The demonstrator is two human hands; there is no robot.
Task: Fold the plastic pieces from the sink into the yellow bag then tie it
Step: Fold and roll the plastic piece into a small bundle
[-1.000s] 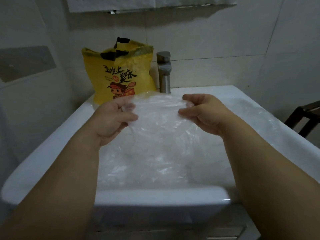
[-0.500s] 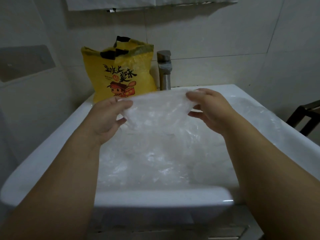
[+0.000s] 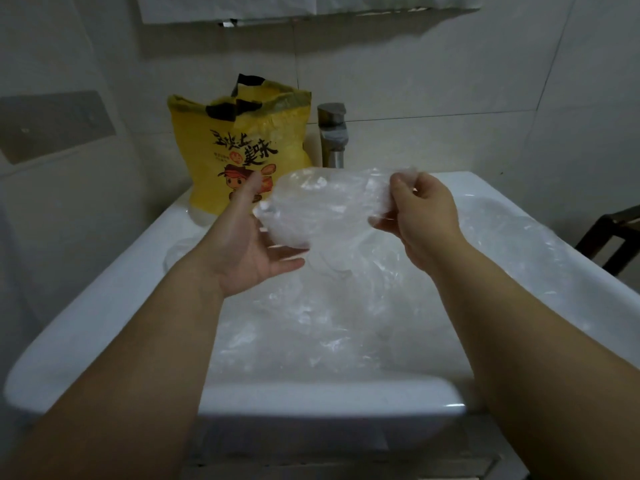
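A clear plastic piece (image 3: 322, 206), folded into a loose bundle, hangs above the white sink (image 3: 114, 306). My right hand (image 3: 420, 216) pinches its right end. My left hand (image 3: 247, 247) is palm up under its left end, thumb against the plastic and fingers spread beneath. More crumpled clear plastic (image 3: 346, 317) fills the sink basin. The yellow bag (image 3: 242, 150) with black handles and a cartoon print stands upright and open-topped on the sink's back left corner, just behind my left hand.
A steel faucet (image 3: 332, 136) rises behind the held plastic, right of the bag. Tiled walls close in at the back and left. A dark wooden chair (image 3: 609, 240) stands at the right edge.
The sheet was stretched flat between both hands; now it is gathered into a smaller bundle. My left hand turned palm up beneath it, and both hands rose slightly toward the bag.
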